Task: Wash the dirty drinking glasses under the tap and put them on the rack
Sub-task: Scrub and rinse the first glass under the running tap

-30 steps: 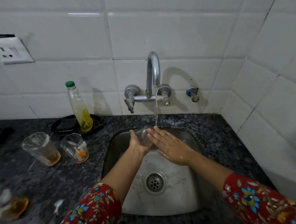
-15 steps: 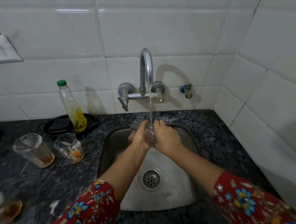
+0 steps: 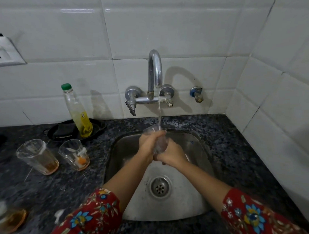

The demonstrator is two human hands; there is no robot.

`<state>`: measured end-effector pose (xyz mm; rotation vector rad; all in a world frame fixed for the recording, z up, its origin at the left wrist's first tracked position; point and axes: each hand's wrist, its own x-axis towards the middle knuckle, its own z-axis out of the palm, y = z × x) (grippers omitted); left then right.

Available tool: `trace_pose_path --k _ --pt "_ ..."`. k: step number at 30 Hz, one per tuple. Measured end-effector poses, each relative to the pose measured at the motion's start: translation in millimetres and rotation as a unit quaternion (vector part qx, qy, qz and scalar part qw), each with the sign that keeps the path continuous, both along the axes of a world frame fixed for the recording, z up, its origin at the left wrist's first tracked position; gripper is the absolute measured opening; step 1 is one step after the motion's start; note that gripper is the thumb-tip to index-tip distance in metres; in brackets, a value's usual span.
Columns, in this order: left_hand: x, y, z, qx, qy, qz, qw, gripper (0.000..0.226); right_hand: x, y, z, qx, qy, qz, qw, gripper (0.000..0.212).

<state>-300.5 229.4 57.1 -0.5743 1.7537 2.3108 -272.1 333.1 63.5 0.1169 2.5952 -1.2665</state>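
A clear drinking glass (image 3: 159, 142) is held upright over the steel sink (image 3: 198, 150), its mouth under the running stream from the chrome tap (image 3: 154, 73). My left hand (image 3: 148, 143) wraps its left side and my right hand (image 3: 172, 155) grips its lower right side. Two dirty glasses stand on the dark counter to the left: one with brown liquid (image 3: 37, 156) and one with orange residue (image 3: 74, 154). A third glass with amber liquid (image 3: 6, 218) is blurred at the bottom left. No rack is in view.
A green-capped bottle of yellow liquid (image 3: 76, 112) stands in a black dish (image 3: 65, 131) behind the glasses. A wall socket (image 3: 5, 52) is at far left, a small blue-handled valve (image 3: 196, 93) right of the tap. Tiled walls close the back and right.
My right hand went from flat against the glass to wrapped around it. The glass turned from lying sideways to upright beneath the water. The view shifted slightly.
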Motion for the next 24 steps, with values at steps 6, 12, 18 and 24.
trace_pose_path --k 6,12,18,24 --pt "4.5 -22.7 2.8 0.126 0.06 -0.168 0.976 0.036 -2.4 37.0 3.9 -0.38 -0.281 0.109 0.874 0.014" --pt "21.5 -17.5 -35.7 0.091 -0.044 0.016 0.995 0.057 -22.5 40.5 29.3 -0.233 -0.214 0.099 0.943 0.037" --pt "14.9 -5.7 -41.7 0.239 -0.097 0.05 0.965 0.071 -40.8 -18.5 47.8 0.239 0.112 0.093 0.96 0.085" --pt "-4.3 -16.2 -23.6 0.242 -0.069 0.078 0.965 0.057 -32.7 -19.2 45.2 0.142 0.194 0.031 0.97 0.08"
